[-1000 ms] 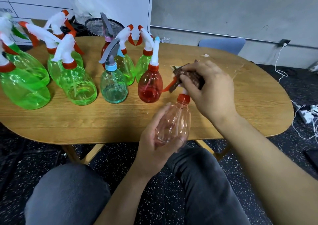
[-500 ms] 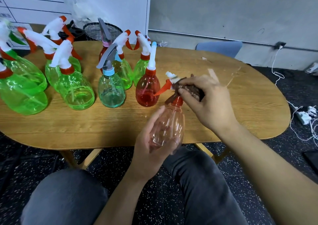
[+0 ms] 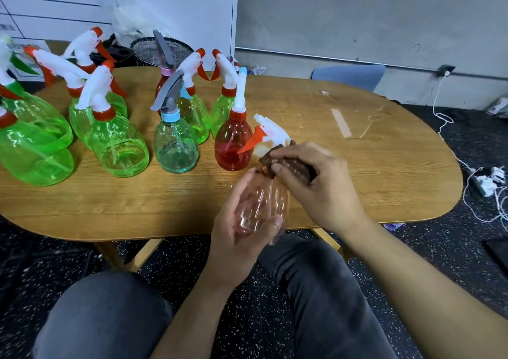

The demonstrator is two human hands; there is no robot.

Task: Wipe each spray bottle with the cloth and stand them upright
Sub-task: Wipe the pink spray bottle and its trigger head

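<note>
Spray bottles are mostly standing upright on the oval wooden table [image 3: 384, 183]; I am counting about 9 there, green, teal and red. I am holding the pale pink clear plastic bottle [image 3: 261, 207] above the table's near edge, my left hand [image 3: 242, 237] curling round its body. My right hand [image 3: 319, 183] is pinching the brown cloth [image 3: 291, 163] against its neck. I judge this 1 is being wiped, not yet stood.

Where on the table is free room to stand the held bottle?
Bare wood lies right of the red bottle, toward the strip of tape, and along the near table edge. The left half is crowded with green bottles.
</note>
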